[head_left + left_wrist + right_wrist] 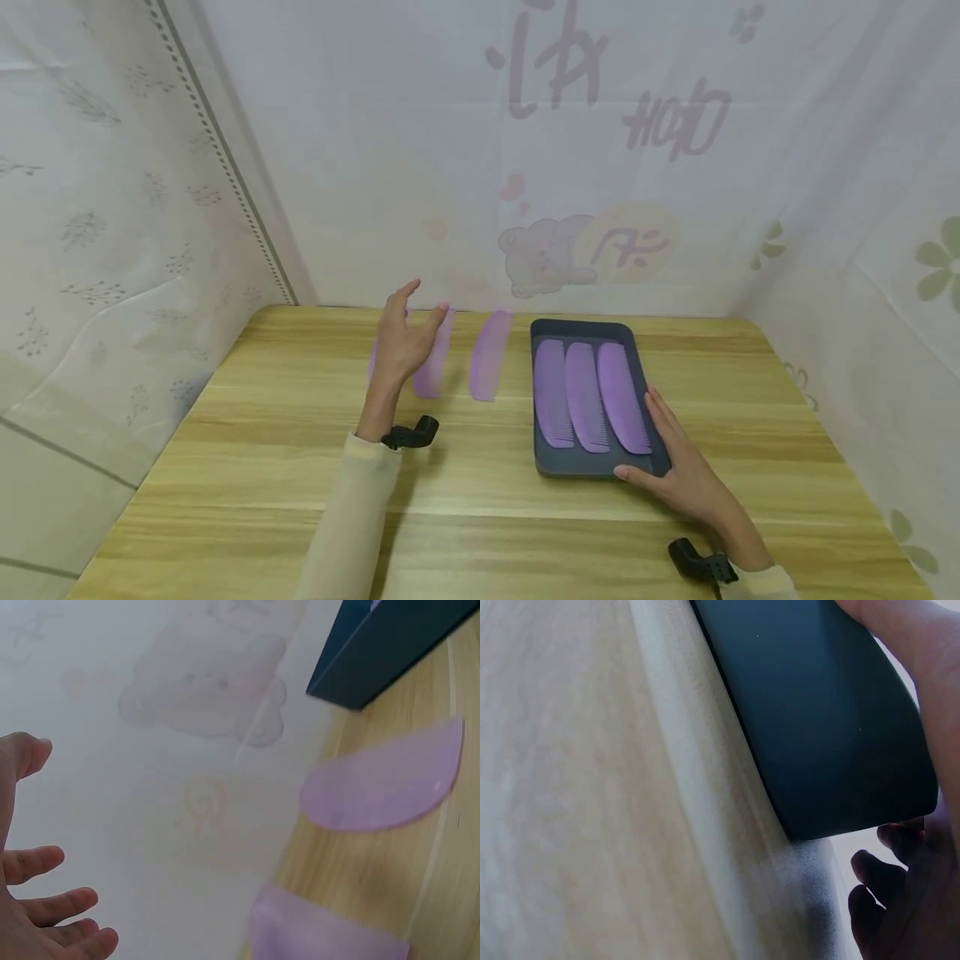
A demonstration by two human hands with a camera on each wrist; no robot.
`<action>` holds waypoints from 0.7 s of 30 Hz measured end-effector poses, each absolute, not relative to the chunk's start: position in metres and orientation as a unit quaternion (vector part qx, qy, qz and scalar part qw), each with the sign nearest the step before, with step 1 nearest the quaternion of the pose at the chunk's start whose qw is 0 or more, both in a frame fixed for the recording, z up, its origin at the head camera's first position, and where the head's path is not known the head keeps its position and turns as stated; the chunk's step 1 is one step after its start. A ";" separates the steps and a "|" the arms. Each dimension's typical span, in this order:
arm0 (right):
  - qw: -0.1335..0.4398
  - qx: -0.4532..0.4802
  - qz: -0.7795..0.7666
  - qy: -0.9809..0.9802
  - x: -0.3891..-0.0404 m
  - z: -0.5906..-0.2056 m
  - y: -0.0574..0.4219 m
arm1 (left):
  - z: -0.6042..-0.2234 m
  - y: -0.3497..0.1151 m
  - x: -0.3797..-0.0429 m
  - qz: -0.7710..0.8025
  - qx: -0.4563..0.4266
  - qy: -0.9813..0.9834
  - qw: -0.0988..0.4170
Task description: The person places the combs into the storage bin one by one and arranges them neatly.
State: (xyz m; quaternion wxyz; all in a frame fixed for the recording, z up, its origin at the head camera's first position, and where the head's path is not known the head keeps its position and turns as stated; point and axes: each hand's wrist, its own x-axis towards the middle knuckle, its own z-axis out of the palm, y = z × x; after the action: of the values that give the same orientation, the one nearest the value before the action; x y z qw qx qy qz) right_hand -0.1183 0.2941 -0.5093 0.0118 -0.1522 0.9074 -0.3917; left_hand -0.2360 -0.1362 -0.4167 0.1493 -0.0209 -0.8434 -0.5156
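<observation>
Three purple combs lie side by side in a dark grey tray (551, 461) on the right: a left comb (553, 392), a middle comb (585, 396) and a right comb (622, 396). My right hand (693, 483) holds the tray's near right corner, thumb on the front edge and fingers along the right side. Left of the tray, my left hand (405, 342) hovers with fingers spread and nothing between them. Under and beside it more purple combs rest on the table, a nearer one (429, 379) and another (489, 358); one further left is mostly hidden by the hand.
The wooden table (465, 533) reaches back to a hanging printed cloth (420, 167). Patterned cloth also hangs at the left and right sides. Each wrist wears a black camera mount, such as the left mount (412, 433).
</observation>
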 end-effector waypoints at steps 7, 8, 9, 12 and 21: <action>0.014 -0.145 -0.388 0.910 -0.117 -0.510 0.296 | -0.427 -0.151 -0.240 -0.520 0.005 -0.842 0.145; 0.015 -0.146 -0.388 0.910 -0.117 -0.510 0.296 | -0.429 -0.153 -0.240 -0.518 0.008 -0.843 0.143; 0.015 -0.145 -0.389 0.910 -0.117 -0.510 0.296 | -0.431 -0.155 -0.241 -0.518 0.011 -0.844 0.142; 0.016 -0.146 -0.389 0.909 -0.117 -0.509 0.295 | -0.435 -0.160 -0.241 -0.517 0.021 -0.845 0.134; 0.015 -0.148 -0.390 0.909 -0.117 -0.508 0.294 | -0.445 -0.182 -0.241 -0.527 0.050 -0.845 0.079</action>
State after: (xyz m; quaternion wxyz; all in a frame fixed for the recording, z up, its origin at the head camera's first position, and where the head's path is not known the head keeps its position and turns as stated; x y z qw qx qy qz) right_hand -0.1171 0.2938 -0.5085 0.0152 -0.1484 0.9086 -0.3900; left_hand -0.2415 -0.1819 -0.4453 0.0790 0.0500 -0.8446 -0.5272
